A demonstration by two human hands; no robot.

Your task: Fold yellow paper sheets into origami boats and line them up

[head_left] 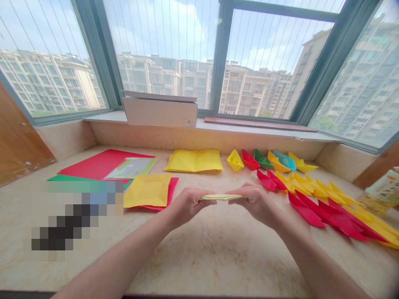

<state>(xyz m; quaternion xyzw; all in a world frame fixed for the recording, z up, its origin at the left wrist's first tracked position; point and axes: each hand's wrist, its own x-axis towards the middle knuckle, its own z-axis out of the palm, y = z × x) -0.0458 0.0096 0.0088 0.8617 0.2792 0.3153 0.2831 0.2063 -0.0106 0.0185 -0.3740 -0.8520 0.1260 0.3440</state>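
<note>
While the left hand (190, 202) and the right hand (254, 200) each pinched one end of the folded paper (222, 197), it showed edge-on over the counter (218, 257), with sheets (148, 191) off to its left and boats (307, 211) to its right. A light, equal grip seemed best for keeping its layers flush; lopsided pressure could have skewed them or dented the edge.
</note>
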